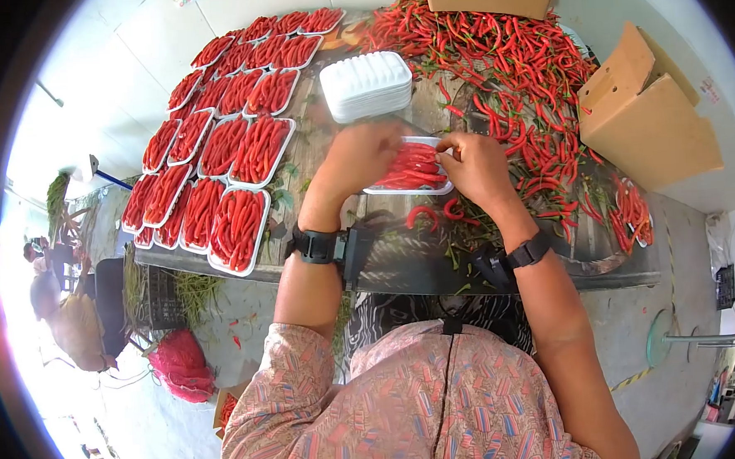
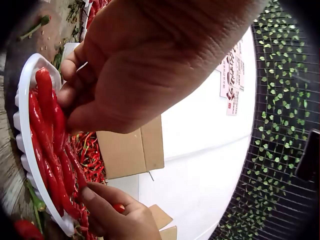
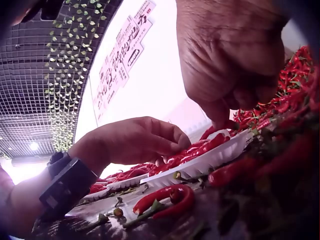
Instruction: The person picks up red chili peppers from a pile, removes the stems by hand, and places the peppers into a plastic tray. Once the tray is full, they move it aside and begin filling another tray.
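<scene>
A white foam tray point(image 1: 442, 190) of red chili peppers point(image 1: 412, 167) lies on the table between both hands. My right hand point(image 1: 481, 169) is at its right end; in the right wrist view, this hand point(image 3: 230, 65) pinches the end of a chili pepper point(image 3: 231, 125) at the rim. My left hand point(image 1: 355, 159), blurred, reaches over the tray's left end. Up close, the left hand point(image 2: 145, 70) has bent fingers and its thumb right at the upper peppers point(image 2: 47, 100); I cannot tell whether it grips one.
Rows of filled trays point(image 1: 239, 228) stand to the left. A stack of white empty trays point(image 1: 366, 84) sits just behind the hands. Loose chilies point(image 1: 491, 48) heap at the back right, beside an open cardboard box point(image 1: 644, 115). Curved chilies point(image 1: 423, 218) and stems lie near the table's front edge.
</scene>
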Action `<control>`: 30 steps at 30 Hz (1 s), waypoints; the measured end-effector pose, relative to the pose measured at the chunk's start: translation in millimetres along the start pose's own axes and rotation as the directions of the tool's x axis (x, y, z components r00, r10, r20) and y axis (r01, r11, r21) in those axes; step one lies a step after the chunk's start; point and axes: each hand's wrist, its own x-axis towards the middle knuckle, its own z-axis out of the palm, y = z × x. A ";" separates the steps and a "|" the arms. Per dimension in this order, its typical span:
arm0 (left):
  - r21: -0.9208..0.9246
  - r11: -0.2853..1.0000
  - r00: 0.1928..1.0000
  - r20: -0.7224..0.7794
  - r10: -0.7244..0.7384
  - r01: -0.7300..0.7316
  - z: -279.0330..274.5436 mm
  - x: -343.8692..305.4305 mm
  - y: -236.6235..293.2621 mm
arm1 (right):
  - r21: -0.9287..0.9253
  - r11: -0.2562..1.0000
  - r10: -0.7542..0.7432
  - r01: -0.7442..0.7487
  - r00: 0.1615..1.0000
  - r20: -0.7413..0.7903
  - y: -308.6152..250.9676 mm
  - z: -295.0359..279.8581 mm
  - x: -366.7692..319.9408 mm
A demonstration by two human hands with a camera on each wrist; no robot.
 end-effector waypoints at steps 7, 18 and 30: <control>0.013 0.998 0.997 -0.025 0.067 -0.066 2.9 -0.9 -4.6 | -0.002 0.999 -0.051 0.051 0.999 0.016 -1.6 3.2 0.5; 0.053 0.991 0.991 -0.057 0.124 -0.121 24.4 5.4 -28.6 | 0.064 0.998 -0.033 0.026 0.994 0.106 1.1 3.6 -4.6; 0.145 0.989 1.000 0.016 0.023 -0.025 26.7 8.5 -21.1 | 0.080 0.990 0.091 -0.115 0.963 0.253 2.3 4.9 3.9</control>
